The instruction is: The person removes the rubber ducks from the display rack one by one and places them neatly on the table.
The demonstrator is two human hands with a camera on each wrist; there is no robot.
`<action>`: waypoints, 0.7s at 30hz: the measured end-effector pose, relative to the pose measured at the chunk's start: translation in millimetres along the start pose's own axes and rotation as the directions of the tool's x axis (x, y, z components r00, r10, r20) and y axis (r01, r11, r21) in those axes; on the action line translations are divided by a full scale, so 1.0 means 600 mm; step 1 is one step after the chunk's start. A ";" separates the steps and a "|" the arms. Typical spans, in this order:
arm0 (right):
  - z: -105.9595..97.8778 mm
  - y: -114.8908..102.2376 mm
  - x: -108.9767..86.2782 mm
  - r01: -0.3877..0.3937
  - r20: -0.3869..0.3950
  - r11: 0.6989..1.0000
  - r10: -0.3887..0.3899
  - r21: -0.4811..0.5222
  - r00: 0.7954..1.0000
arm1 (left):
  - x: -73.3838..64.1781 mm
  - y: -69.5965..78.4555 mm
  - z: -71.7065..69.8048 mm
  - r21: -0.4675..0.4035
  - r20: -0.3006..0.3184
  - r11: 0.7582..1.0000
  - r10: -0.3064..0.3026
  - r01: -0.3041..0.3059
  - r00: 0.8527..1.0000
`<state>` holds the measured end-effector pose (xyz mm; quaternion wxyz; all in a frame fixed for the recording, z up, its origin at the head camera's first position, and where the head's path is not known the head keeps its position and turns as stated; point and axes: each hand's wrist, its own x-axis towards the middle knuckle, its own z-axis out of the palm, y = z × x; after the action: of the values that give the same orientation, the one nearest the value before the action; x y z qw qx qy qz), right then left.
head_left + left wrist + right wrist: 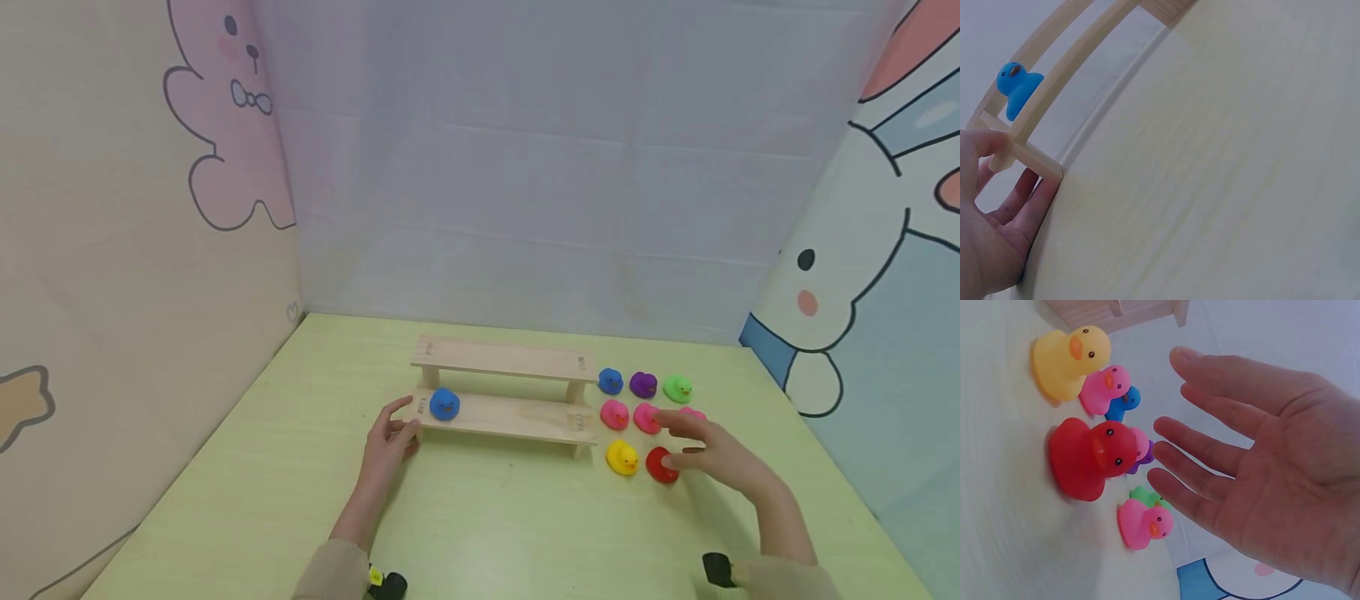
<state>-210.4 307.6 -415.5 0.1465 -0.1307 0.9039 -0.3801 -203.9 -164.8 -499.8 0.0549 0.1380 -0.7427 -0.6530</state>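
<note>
A two-tier wooden shelf (502, 414) stands on the table, with a blue rubber duck (445, 404) at the left end of its lower board. My left hand (388, 442) holds that left end, thumb on the board and other fingers by the leg, as the left wrist view shows. My right hand (712, 454) hovers over the duck group at the right, fingers extended and holding nothing. Closest to it is a red rubber duck (1091, 459). A yellow duck (622, 457) sits left of the red one.
Behind those sit pink ducks (615, 414), one partly hidden by my right hand. Farther back are another blue duck (611, 382), a purple duck (643, 384) and a green duck (678, 388). Cloth walls (540, 167) with cartoon animals surround the pale table (480, 517).
</note>
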 end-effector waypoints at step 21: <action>0.046 -0.095 0.051 0.252 -0.182 0.966 -0.240 0.049 0.954 | 0.001 0.003 0.000 -0.001 -0.004 1.000 -0.003 0.003 1.000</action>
<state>-221.2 240.5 -397.9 0.0230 -0.2031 0.8757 -0.4374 -204.5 -164.6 -498.3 0.0555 0.1405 -0.7419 -0.6533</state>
